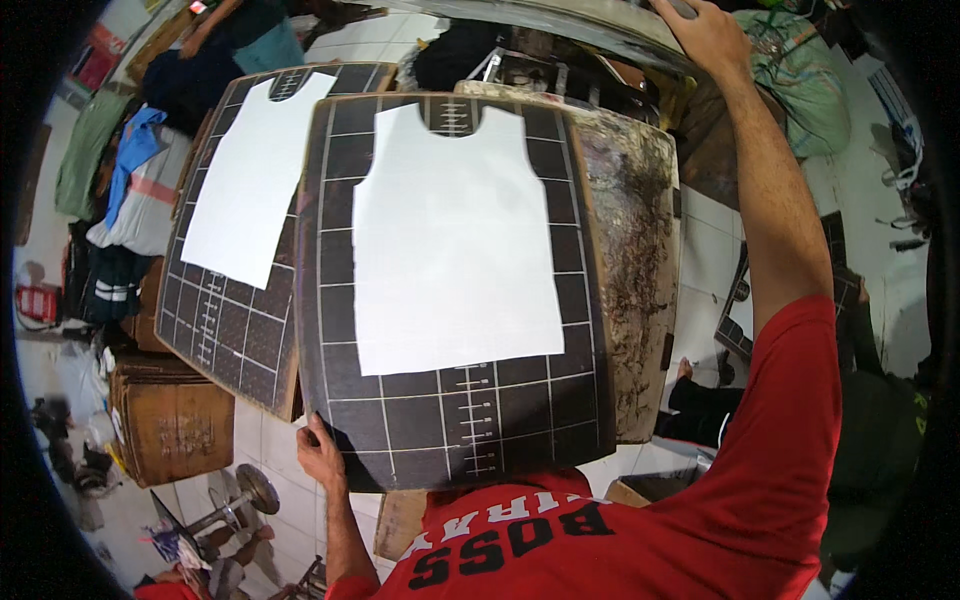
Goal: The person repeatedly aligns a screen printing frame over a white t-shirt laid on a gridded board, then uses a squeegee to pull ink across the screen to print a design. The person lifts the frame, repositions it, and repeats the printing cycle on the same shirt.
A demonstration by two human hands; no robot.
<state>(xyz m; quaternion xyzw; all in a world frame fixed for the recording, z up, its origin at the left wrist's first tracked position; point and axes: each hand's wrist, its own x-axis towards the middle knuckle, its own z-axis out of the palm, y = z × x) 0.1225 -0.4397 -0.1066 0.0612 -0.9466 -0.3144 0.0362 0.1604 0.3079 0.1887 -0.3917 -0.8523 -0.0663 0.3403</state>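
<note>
A white shirt-shaped fabric panel (pixel 455 250) with a scooped neck lies flat on a black board (pixel 410 430) marked with white grid lines. At the board's lower left corner, my left hand (pixel 322 458) is closed on the edge with the thumb up; its other fingers are partly hidden. My right arm reaches up to the far right, where my right hand (pixel 708 38) grips the edge of a long pale frame (pixel 560 22). That frame runs along the top of the view and is cut off there.
A second gridded board (pixel 240 320) with another white panel (pixel 245 185) stands left. A stained, worn board (pixel 635 260) lies to the right. Stacked brown boards (pixel 175 420), a metal stool (pixel 258 488), and a green sack (pixel 800 80) surround the work. Other people are at the edges.
</note>
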